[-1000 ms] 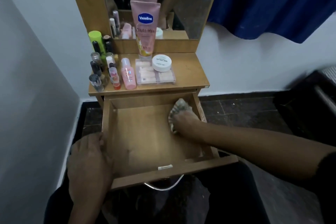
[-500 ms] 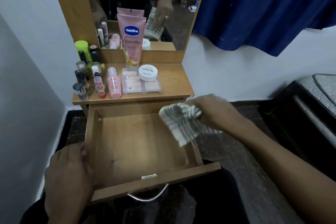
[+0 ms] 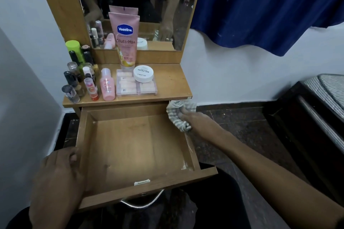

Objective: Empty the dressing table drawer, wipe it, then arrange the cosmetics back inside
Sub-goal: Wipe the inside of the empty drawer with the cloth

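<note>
The wooden drawer (image 3: 134,147) is pulled out and holds nothing. My left hand (image 3: 59,176) grips its left wall near the front. My right hand (image 3: 195,121) holds a striped grey-and-white cloth (image 3: 176,111) against the drawer's far right corner, just under the tabletop edge. On the dressing table top (image 3: 171,82) stand the cosmetics: a pink Vaseline tube (image 3: 125,39), a white nail polish remover jar (image 3: 143,73) on a clear flat case (image 3: 135,85), a pink bottle (image 3: 107,84) and several small bottles (image 3: 78,74) at the left.
A mirror (image 3: 130,5) rises behind the tabletop. White walls close in on the left and behind. A blue curtain (image 3: 270,5) hangs at the upper right. A dark bed frame with a striped mattress (image 3: 329,89) stands at the right. The floor is dark tile.
My right hand lifted the cloth from the drawer's floor, raised it, then brought it down onto the far right corner of the drawer. My left hand stayed on the left wall.
</note>
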